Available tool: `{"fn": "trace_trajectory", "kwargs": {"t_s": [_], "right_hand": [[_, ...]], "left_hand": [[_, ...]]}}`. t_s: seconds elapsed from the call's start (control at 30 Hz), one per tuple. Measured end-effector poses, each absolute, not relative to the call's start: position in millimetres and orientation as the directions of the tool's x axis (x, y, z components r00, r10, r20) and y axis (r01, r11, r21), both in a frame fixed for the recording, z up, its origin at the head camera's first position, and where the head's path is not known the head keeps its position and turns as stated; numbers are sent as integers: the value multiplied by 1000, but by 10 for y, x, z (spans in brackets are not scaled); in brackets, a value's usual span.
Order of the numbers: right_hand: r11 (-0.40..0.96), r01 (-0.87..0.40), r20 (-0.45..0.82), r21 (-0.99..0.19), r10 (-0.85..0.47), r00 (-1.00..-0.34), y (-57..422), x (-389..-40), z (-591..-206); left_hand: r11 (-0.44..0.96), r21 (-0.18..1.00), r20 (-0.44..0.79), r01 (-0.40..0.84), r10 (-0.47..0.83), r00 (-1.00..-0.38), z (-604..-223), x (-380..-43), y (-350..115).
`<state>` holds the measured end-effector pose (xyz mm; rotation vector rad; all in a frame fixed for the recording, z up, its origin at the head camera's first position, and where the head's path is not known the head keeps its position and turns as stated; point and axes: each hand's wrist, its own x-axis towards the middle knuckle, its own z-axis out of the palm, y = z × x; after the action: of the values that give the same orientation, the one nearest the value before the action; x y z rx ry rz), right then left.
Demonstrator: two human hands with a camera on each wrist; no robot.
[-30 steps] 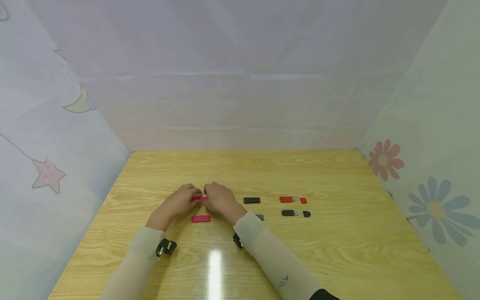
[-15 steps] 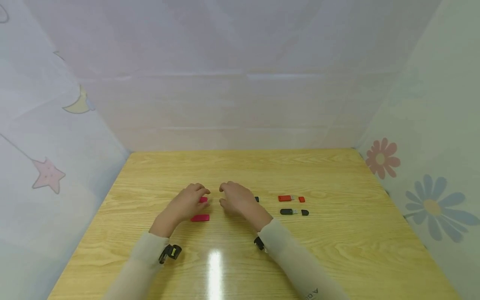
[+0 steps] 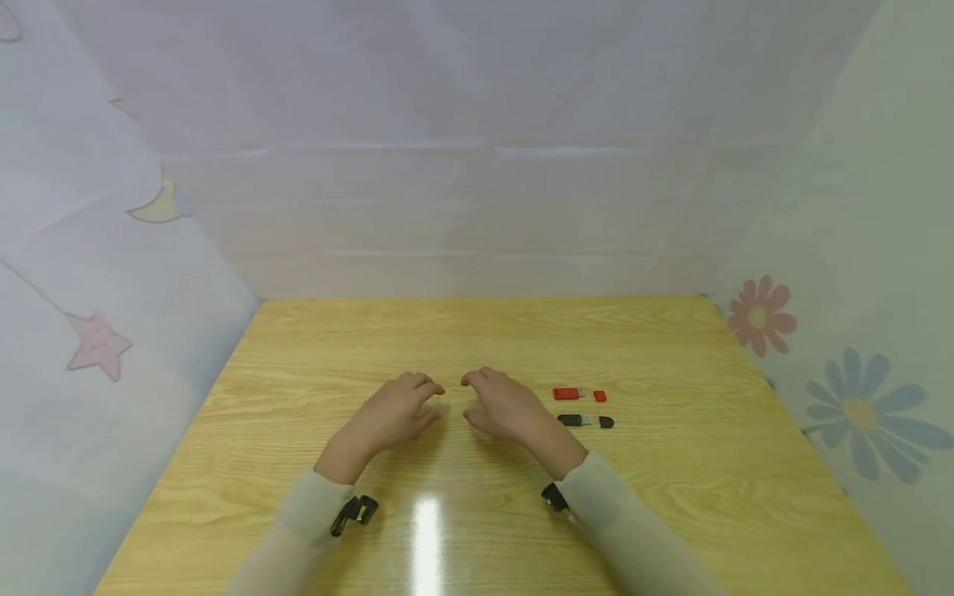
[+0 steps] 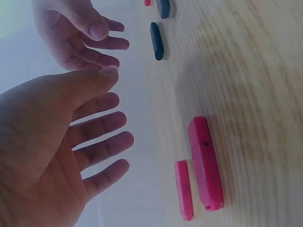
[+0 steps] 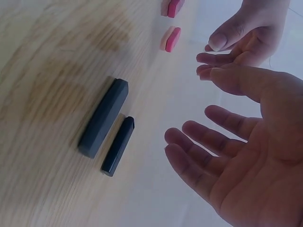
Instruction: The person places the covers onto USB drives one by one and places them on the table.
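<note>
Both hands above the middle of the table (image 3: 477, 331), palms down, holding nothing. Left hand (image 3: 395, 414) has its fingers (image 4: 102, 151) released and loosely spread; left wrist view shows the two pink sticks (image 4: 203, 165) lying flat on the table under it, side by side and just about touching, the thinner pink stick (image 4: 183, 189) on the side nearer the palm. No contact between hand and pink pieces. Right hand (image 3: 510, 407) is likewise released, fingers (image 5: 203, 142) relaxed and slightly bent; right wrist view shows the two dark grey sticks (image 5: 105, 118) under it on the table, parallel, the slimmer dark stick (image 5: 118, 144) just beside the thicker one, not touched by the hand. In the head view both pairs are hidden under the hands. Fingertips of the two hands are near each other but apart. Toward the right edge of the table, just beside the right hand: a red USB stick (image 3: 568, 394) with its red cap (image 3: 599, 396) off and lying close by, and nearer the front edge a black USB stick (image 3: 574, 421) with its black cap (image 3: 607, 423) also off, close by.
</note>
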<state>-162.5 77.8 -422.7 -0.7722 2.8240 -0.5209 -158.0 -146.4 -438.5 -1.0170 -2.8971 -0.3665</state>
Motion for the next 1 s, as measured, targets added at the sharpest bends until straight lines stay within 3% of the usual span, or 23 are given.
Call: {"fn": "trace_trajectory", "kwargs": {"t_s": [0.6,1.0], "right_hand": [[816,-363,-32,-450,-420,-907,1315,-1466,-4349],[827,-382,29,-413,-408,-913,1634,-1311,-4350]], "left_hand": [[735,225,116,639,631,-767,-4420,-1497,-1142],[732,195,58,653,656,-753,-4406,-1506,-815]]}}
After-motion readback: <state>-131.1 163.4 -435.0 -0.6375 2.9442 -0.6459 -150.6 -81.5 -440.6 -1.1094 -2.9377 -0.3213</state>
